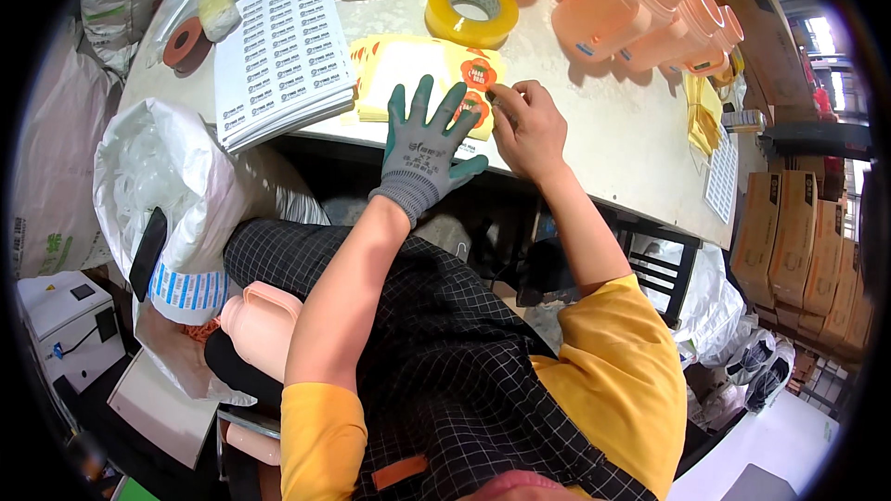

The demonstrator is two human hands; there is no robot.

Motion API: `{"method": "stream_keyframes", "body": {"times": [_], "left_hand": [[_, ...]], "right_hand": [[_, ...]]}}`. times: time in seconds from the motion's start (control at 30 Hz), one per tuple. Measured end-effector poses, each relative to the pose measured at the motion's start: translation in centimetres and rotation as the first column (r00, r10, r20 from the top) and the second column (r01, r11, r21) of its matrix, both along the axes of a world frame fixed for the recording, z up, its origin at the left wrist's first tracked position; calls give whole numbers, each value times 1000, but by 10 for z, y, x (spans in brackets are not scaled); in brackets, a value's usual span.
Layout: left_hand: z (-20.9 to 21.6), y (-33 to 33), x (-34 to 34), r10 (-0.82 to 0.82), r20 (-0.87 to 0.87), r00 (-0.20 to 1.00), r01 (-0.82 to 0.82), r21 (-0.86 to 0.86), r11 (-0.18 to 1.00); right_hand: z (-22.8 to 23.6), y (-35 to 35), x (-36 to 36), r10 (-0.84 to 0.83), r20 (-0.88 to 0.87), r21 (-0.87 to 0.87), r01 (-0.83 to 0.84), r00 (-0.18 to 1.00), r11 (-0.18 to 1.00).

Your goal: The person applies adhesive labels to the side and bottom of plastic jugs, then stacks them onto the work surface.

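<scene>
My left hand (425, 144), in a grey-green knit glove, lies flat with fingers spread on a stack of yellow sticker sheets (408, 65) at the table's near edge. My bare right hand (529, 125) pinches at a round orange sticker (480, 74) on the right end of the top sheet. A peach plastic jar (260, 325) rests on my lap against the checked apron.
A roll of yellow tape (471, 7) and several peach jars (631, 5) lie further back on the white table (603, 130). A pad of small white labels (283, 51) sits left. White bag (167, 186) at my left; cardboard boxes (798, 241) at right.
</scene>
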State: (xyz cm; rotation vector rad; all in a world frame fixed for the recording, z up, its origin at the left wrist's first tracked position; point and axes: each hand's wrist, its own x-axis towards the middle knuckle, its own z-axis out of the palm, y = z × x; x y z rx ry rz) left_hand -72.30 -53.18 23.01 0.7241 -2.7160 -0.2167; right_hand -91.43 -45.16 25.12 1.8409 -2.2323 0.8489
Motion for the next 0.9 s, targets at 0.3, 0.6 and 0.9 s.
{"method": "stream_keyframes", "body": {"times": [0.3,0.6,0.9], "left_hand": [[2,3,-9,4,-23,1000,-4,-6,1000],[28,35,36,-92,165,982,94,-5,996],[76,208,231,377,-194,905,-341,198,919]], "right_hand": [[10,-12,-26,21,841,-180,242,540,953],[69,-8,74,476,-56,-264,-473,878,841],[43,3,209,892,88,-163,-877,443,452]]}}
